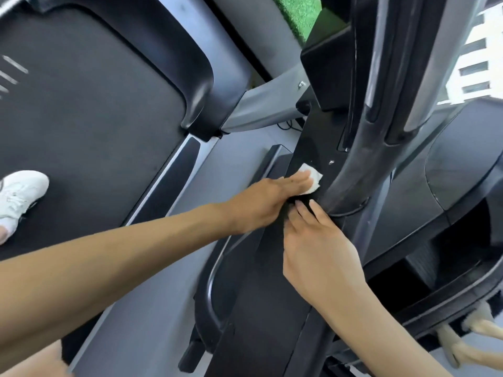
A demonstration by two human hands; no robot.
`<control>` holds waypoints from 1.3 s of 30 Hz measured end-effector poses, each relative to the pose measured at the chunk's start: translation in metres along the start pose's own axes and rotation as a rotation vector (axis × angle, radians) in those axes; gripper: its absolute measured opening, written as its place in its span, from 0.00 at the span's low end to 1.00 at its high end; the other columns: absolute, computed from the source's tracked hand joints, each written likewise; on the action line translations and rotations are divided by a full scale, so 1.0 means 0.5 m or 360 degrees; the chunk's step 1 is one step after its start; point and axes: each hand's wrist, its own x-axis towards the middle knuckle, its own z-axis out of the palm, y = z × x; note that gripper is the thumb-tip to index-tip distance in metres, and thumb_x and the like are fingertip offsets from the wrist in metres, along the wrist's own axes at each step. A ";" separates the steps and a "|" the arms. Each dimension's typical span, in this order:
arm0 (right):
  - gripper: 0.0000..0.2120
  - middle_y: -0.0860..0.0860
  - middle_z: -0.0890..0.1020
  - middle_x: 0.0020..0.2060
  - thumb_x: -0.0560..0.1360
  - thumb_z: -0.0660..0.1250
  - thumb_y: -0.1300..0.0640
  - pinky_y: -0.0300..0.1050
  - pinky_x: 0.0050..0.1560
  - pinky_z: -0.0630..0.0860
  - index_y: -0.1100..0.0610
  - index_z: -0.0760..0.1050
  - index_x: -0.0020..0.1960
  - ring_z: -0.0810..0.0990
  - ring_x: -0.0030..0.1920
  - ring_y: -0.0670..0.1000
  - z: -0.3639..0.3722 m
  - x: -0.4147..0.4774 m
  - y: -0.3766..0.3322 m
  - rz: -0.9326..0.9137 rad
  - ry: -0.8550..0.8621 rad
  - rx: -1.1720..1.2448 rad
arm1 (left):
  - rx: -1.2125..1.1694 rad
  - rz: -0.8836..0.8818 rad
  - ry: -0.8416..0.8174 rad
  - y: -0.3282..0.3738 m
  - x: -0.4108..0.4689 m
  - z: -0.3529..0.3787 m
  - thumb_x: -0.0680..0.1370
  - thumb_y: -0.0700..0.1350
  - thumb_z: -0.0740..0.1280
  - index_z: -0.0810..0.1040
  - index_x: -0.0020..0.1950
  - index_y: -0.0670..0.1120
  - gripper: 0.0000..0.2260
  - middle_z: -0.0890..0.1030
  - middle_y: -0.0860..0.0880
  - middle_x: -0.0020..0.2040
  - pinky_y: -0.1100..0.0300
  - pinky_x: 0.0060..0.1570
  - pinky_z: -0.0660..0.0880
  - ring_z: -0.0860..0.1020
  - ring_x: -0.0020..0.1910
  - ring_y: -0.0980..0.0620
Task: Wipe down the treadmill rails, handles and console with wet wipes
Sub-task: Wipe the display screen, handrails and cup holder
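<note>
- The left hand (261,205) lies flat, fingers straight and released, pressing the wet wipe (315,178) onto the black rail (272,281). A flat palm probably spreads pressure so that more of the cloth meets the surface.
- The wipe sits far up the rail, half under the fingertips. Its free corner pokes out toward the curved black handle (353,159), just beside where the handle meets the rail.
- The right hand (321,246) grasps nothing. Its fingers rest loosely extended on the rail's near side, touching the left hand, most likely to brace the reach.
- Both arms stretch across from the treadmill belt (95,118), where a white shoe (21,197) stands at its near edge, so the person seems to be leaning sideways to work.
- The step in hand looks like cleaning the rail. The handle's joint is the natural next patch, and the console is not clearly in view.
</note>
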 end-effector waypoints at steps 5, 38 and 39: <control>0.25 0.67 0.82 0.51 0.56 0.77 0.57 0.58 0.62 0.72 0.71 0.81 0.49 0.81 0.55 0.62 -0.001 -0.003 -0.002 0.0013 0.0019 0.0022 | 0.0030 -0.0288 0.0081 -0.003 0.058 -0.026 0.76 0.27 0.54 0.62 0.76 0.45 0.30 0.62 0.47 0.76 0.60 0.69 0.61 0.64 0.72 0.46; 0.19 0.65 0.83 0.43 0.56 0.76 0.58 0.55 0.68 0.69 0.69 0.82 0.43 0.82 0.52 0.61 0.003 -0.005 0.000 0.0074 0.0063 0.0072 | -0.0387 -0.0092 -0.0036 0.025 0.041 0.018 0.83 0.36 0.52 0.57 0.78 0.48 0.23 0.51 0.52 0.79 0.62 0.75 0.46 0.47 0.77 0.59; 0.20 0.65 0.83 0.45 0.57 0.75 0.58 0.54 0.68 0.65 0.69 0.82 0.45 0.81 0.54 0.61 0.008 -0.005 0.001 0.0082 0.0095 0.0054 | -0.0362 -0.0100 -0.0010 0.021 0.054 0.015 0.83 0.37 0.52 0.56 0.78 0.48 0.23 0.50 0.53 0.79 0.61 0.75 0.46 0.47 0.77 0.58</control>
